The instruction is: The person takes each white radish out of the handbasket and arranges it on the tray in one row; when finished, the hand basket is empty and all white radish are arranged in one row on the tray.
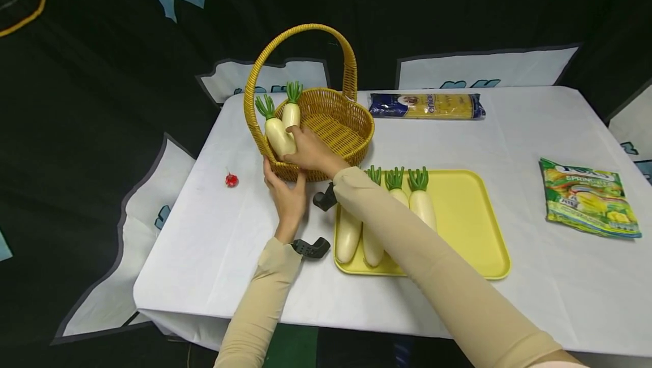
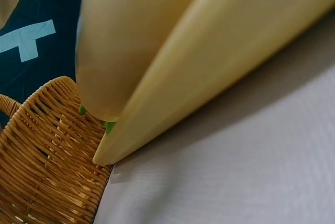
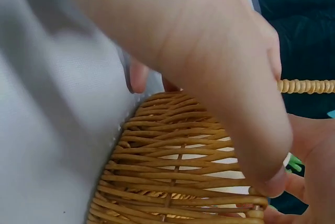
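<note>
A wicker basket (image 1: 360, 155) with a tall arched handle stands at the back left of the white table. Two white radishes with green tops lean inside its left side; the nearer radish (image 1: 277, 135) is in front of the farther radish (image 1: 291, 113). My right hand (image 1: 312, 150) reaches over the near rim and holds the nearer radish at its lower end. Against the basket's near left outside, my left hand (image 1: 287, 201) grips the wall, its thumb (image 3: 264, 156) up by the rim in the right wrist view. Some fingertips of both hands are hidden.
A yellow tray (image 1: 471, 221) bears more radishes (image 1: 421, 206), partly hidden by my right sleeve. Behind it lies a pasta packet (image 1: 428, 106). A green packet (image 1: 590, 198) lies at the right, a small red object (image 1: 231, 179) left of the basket.
</note>
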`<state>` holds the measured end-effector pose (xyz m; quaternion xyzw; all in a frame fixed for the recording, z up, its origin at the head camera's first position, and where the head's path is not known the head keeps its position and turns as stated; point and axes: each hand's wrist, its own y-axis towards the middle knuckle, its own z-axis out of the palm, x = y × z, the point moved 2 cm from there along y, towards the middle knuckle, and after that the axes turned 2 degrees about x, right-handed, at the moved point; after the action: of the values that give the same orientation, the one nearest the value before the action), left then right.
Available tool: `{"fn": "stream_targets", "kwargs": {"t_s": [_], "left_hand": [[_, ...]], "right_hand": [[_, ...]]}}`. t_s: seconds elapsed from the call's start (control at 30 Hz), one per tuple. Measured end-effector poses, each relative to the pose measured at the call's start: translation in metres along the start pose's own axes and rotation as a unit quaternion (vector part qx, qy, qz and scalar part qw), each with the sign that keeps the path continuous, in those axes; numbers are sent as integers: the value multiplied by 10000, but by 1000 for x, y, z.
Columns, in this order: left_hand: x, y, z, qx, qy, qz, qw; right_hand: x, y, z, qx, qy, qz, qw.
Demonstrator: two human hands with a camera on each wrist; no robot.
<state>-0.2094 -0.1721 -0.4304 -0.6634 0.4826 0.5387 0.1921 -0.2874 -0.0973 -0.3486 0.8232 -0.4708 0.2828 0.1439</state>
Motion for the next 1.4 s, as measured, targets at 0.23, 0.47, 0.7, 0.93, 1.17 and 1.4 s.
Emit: {"fn": "stream_targets", "kwargs": {"t_s": [0.23,0.47,0.7,0.93,1.17,1.4], "left_hand": [[2,-1,-1,-66,-81,47,9999],[3,-2,-2,-80,-30,14,10000],[2,0,-3,-66,-62,38,10000],[0,0,-3,-2,-127,0,9999],[-2,0,-2,43,-142,-34,9999],[-3,-1,-2,122,-119,-101,9998]], "right_hand": [[-3,1,5,190,175,9,9997],[-9,4,7,369,458,109,9982],[-13,8,9,583,695,237,9956],[-16,12,8,782,955,345,9918],[-19,12,7,905,1226,470,9872],[-23,13,8,1002,1506,584,9818]]}}
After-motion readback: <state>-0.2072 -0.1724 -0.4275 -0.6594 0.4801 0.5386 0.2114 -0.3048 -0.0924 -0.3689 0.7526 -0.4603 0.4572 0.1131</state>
